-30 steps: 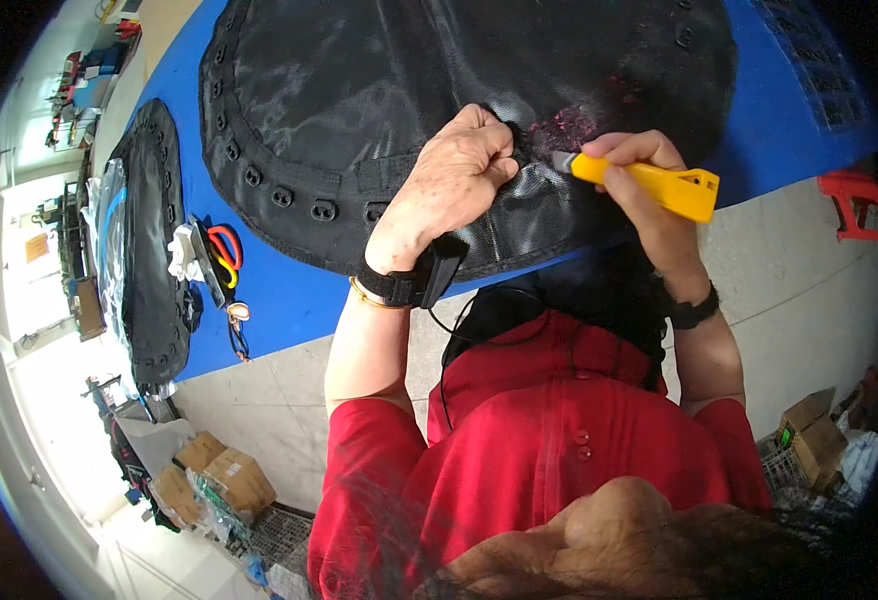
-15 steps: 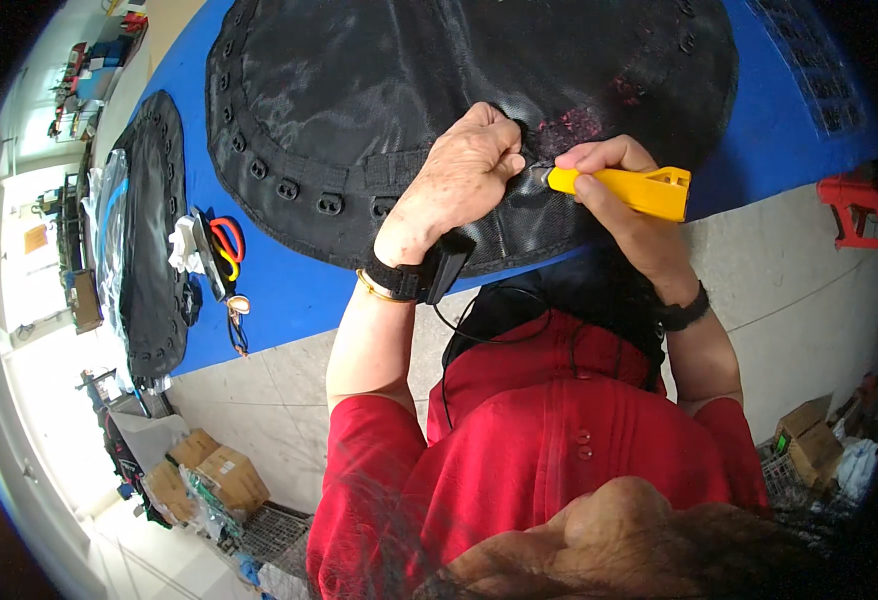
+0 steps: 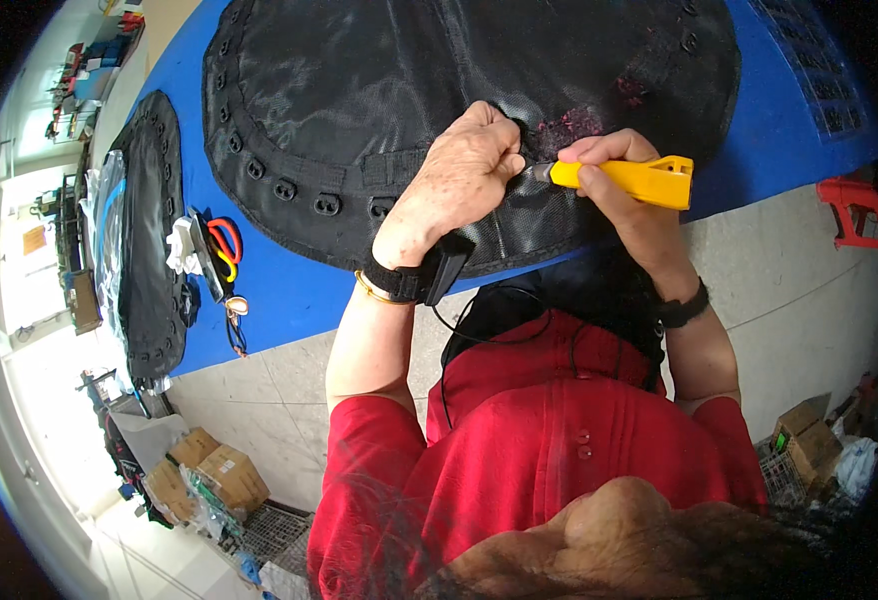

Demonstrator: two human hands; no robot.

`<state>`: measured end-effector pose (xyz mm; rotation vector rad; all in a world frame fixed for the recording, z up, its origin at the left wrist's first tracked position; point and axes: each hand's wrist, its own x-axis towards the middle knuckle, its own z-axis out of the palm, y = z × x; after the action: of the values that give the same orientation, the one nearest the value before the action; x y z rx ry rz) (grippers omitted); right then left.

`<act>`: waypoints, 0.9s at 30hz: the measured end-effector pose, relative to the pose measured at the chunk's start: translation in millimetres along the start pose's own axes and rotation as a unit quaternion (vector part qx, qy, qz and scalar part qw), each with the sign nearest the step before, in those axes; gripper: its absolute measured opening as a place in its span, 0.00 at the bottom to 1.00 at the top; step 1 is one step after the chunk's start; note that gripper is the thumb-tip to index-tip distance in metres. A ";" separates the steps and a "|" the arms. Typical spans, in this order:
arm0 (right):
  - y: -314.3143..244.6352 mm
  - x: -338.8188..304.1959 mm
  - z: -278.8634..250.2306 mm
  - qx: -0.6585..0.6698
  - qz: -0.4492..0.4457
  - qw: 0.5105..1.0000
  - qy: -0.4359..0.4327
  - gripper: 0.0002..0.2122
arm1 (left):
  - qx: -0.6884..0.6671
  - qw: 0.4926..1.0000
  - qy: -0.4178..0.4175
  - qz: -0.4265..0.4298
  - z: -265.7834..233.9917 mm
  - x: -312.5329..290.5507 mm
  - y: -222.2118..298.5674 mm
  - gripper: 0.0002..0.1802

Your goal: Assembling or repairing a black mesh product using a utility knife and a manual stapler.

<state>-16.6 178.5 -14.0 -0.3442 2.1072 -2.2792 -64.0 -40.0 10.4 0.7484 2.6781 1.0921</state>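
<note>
A large rounded black mesh fabric piece (image 3: pixel 349 90) lies on the blue table, its border lined with several black eyelet fittings. My left hand (image 3: pixel 464 170) is closed and presses on its near part, pinching a bit of the fabric between thumb and fingers. In my right hand (image 3: pixel 624 185) is a yellow utility knife (image 3: pixel 649 182), held level with its narrow grey tip pointing left. That tip is at the fabric, right beside my left fingertips; the exact contact is too small to make out. Reddish fluffy scraps (image 3: pixel 571 126) lie on the fabric just beyond.
Scissors with red and yellow handles (image 3: pixel 225 248) lie on the blue table (image 3: pixel 289 335) at left, near a second black fabric piece (image 3: pixel 149 250). A clear sheet with dark squares (image 3: pixel 809 70) is at the far right. A red stool (image 3: pixel 852 212) and cardboard boxes (image 3: pixel 231 478) stand lower.
The utility knife has shifted slightly right, and more of its grey tip shows. My left hand keeps its place on the fabric.
</note>
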 end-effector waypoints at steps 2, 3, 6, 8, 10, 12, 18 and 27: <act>-0.2 -0.8 0.1 -0.001 -0.004 1.000 0.003 0.05 | 0.000 1.000 0.000 0.001 -0.3 0.2 1.0 0.04; -0.2 -1.4 0.3 -0.003 -0.008 1.000 0.006 0.05 | 0.000 1.000 0.001 0.003 -0.3 0.2 1.3 0.04; 2.4 -4.3 2.9 0.003 -0.025 1.000 0.016 0.05 | 0.001 1.000 -0.007 0.001 -0.1 -0.9 -1.8 0.07; 3.5 -4.8 1.1 0.003 -0.020 1.000 0.021 0.05 | 0.003 1.000 -0.006 -0.004 -0.5 -1.0 1.1 0.07; 3.8 -5.3 1.1 0.004 -0.014 1.000 0.025 0.05 | 0.004 1.000 -0.006 -0.009 -0.4 -1.5 1.3 0.07; 3.4 -5.3 2.4 0.002 -0.024 0.999 0.026 0.05 | 0.014 1.000 -0.003 0.014 0.4 -0.8 -2.1 0.07; 4.1 -9.5 5.5 -0.053 -0.036 0.996 0.055 0.05 | 0.001 1.000 0.008 0.015 1.5 -1.9 -0.5 0.07; 3.4 -2.3 1.3 -0.027 -0.018 0.999 0.021 0.06 | 0.062 0.996 0.020 0.063 2.3 0.2 2.2 0.08</act>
<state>-14.6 177.2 -17.7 -0.3409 2.2047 -2.2709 -62.6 -37.1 10.3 0.9378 2.7858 0.9853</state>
